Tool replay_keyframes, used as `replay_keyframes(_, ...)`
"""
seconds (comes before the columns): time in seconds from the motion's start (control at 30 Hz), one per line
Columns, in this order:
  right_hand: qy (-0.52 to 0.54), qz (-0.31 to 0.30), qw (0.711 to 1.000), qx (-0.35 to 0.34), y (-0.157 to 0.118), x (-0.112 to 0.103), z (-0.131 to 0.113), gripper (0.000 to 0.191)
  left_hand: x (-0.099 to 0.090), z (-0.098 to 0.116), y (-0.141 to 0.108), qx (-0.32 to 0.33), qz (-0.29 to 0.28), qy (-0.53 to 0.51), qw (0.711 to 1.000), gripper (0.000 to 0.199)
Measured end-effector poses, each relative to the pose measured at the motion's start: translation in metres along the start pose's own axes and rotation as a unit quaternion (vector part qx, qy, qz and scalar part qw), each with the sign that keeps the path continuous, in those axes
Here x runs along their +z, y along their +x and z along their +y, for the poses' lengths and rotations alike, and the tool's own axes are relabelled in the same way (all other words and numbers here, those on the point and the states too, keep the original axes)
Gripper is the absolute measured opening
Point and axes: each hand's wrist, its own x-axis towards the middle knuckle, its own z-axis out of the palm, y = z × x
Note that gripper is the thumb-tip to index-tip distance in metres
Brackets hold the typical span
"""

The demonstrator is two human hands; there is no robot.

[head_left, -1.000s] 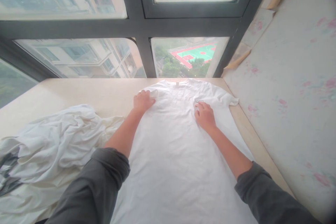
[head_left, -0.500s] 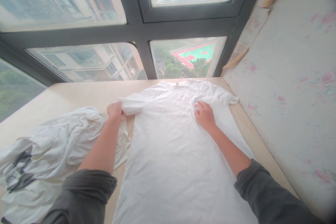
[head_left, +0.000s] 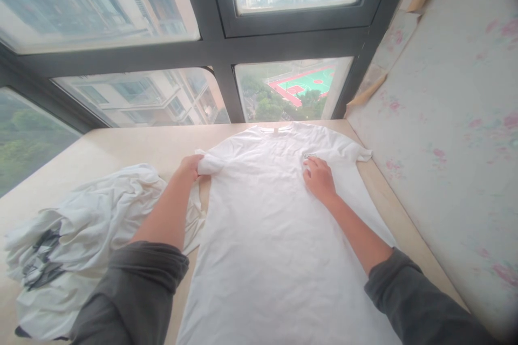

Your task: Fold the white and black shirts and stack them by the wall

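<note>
From here I see the left hand [head_left: 189, 167], left of centre, grasping a sleeve [head_left: 214, 163] of the white T-shirt [head_left: 263, 237] spread across lower centre; the right hand [head_left: 320, 179] rests on it, fingers released.

I see a white T-shirt [head_left: 267, 226] lying flat, face up, with little wrinkles. Its neck [head_left: 276, 130] is nearest the window [head_left: 279, 47], and its body runs away from there. One sleeve [head_left: 216, 163] is bunched up. Tiny dark writing [head_left: 309, 155] sits on the chest.
</note>
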Motion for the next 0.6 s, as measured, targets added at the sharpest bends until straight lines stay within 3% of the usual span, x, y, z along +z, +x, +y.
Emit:
replay_keyframes(0.1, 0.005, 0.002, 1.0, 0.002, 0.0, 0.0, 0.0, 0.035, 0.001, 0.003, -0.011, 0.079, 0.023, 0.061, 0.995, 0.035)
replay_keyframes(0.2, 0.009, 0.002, 1.0, 0.003, 0.001, 0.0, 0.001, 0.034, 0.003, 0.005, -0.032, 0.195, 0.041, 0.123, 0.972, 0.032)
replay_keyframes(0.27, 0.011, 0.002, 1.0, 0.003, 0.001, 0.001, 0.001, 0.034, 0.007, 0.001, -0.051, 0.276, 0.003, 0.171, 0.946, 0.032)
replay_keyframes(0.37, 0.011, 0.001, 1.0, 0.005, 0.001, 0.001, 0.001, 0.034, 0.012, -0.012, -0.08, 0.367, -0.109, 0.249, 0.89, 0.025)
replay_keyframes(0.47, 0.01, -0.001, 1.0, 0.006, 0.001, 0.001, 0.001, 0.034, 0.016, -0.023, -0.098, 0.408, -0.161, 0.309, 0.844, 0.023)
replay_keyframes(0.6, 0.01, -0.002, 1.0, 0.006, 0.001, 0.0, 0.001, 0.034, 0.025, -0.024, -0.102, 0.432, -0.13, 0.347, 0.822, 0.034)
